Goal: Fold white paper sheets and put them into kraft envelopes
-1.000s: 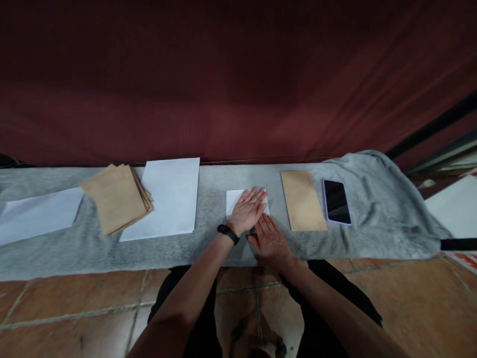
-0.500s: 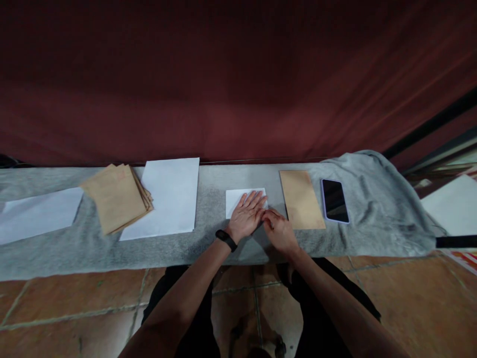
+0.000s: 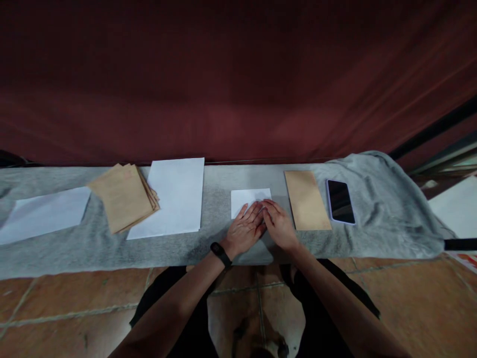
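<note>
View: head camera, looking forward and down.
Folded white paper [image 3: 249,200]: lies flat on the grey cloth [image 3: 376,209], at the centre of the frame.
Paper orientation: the visible part has its long axis running left to right across the frame, and its edges are square to the cloth's front edge. The lower edge is hidden under the hands, so the full outline cannot be told.
Left hand [image 3: 244,229]: palm down and fingers stretched out, resting on the lower left of the paper. It grasps nothing. A black wristband [image 3: 220,254] sits on the wrist.
Right hand [image 3: 279,226]: palm down, with loosely spread fingers whose tips rest on the lower right of the paper. It grasps nothing and touches the left hand.
Brown envelope [image 3: 307,200]: just right of the paper, long axis up-down in the frame.
Smartphone [image 3: 340,201]: right of that envelope, screen up and dark.
Large white sheet [image 3: 175,199]: left of centre.
Stack of brown envelopes [image 3: 124,197]: overlaps that sheet's left edge and is fanned.
Second white sheet [image 3: 44,214]: far left.
Red curtain [image 3: 238,79]: fills the upper frame.
</note>
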`<state>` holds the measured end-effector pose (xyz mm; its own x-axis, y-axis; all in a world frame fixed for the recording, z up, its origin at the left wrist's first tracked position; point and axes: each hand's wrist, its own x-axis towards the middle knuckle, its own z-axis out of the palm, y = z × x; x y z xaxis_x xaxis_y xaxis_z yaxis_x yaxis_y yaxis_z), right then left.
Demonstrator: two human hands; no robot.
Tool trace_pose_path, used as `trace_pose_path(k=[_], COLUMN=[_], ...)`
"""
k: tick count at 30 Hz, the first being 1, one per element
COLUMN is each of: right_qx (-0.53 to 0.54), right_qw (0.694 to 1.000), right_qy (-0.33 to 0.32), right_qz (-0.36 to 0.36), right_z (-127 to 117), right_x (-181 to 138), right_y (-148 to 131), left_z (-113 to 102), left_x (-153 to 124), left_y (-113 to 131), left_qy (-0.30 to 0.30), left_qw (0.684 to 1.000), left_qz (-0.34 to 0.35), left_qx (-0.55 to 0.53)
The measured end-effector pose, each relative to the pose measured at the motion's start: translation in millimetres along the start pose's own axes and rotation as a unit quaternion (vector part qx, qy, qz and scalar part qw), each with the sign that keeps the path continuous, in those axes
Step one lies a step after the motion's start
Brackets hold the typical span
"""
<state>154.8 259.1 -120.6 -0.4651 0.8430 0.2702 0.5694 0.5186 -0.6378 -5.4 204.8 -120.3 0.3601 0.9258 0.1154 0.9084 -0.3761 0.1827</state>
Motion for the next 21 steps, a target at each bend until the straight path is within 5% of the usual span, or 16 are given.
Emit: trace_pose_path(k=[8,21], right_qx=[-0.141,-0.235], right_qw=[0.986,0.971], right_qy=[-0.074,-0.021], right_qz=[-0.045,-0.025], right_z=[21,24], right_x=[-2,10], right_y=[4,7], left_z=[3,0], left_x=[-14,-30], left_y=[0,-1], left_qy=[0.005,0.032], left_qw=[0.999,0.994], left_qz=[-0.029,-0.105], left_qx=[-0.015,0.005])
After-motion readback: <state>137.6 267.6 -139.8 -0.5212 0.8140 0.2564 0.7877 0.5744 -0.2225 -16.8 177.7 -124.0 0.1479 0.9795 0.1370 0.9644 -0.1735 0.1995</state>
